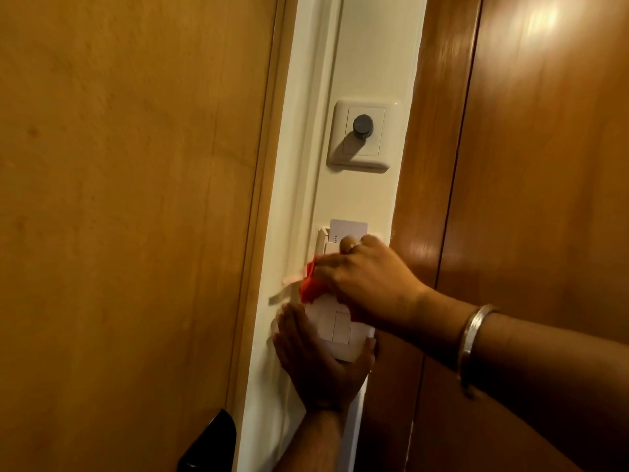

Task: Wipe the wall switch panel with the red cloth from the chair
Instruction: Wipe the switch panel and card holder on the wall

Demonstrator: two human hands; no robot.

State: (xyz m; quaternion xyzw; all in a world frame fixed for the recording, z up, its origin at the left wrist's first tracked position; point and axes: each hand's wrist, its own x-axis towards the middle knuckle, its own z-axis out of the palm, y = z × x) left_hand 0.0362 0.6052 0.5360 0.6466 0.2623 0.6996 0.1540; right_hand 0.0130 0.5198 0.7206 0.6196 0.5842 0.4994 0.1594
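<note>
Step in hand: wiping appears under way — the red cloth (308, 284) is against the wall strip (367, 192) at the upper left of the switch panel (335, 327).
Right hand (366, 277): closed over the red cloth, fingers curled and pressing it to the wall; only a small bunch of red shows at the fingertips, with a pale strip trailing off to the left.
Left hand (316, 362): spread flat against the wall, cupping the lower edge of the switch panel; it holds nothing.
Switch panel: white, low on the cream wall strip between two wooden door surfaces; its rockers show between the two hands.
Above it: a card holder (323, 243) with a white card (349, 228) standing in it, and higher up a dimmer plate (364, 136) with a dark knob.
How the cloth should handle: soft, light and limp, judging by the way it bunches — best kept wadded under the fingertips so that a firm pad meets the plastic.
Risk: the rockers likely give under pressure, so a light, flat stroke seems wiser; the card could be knocked loose if the cloth rides upward.
</note>
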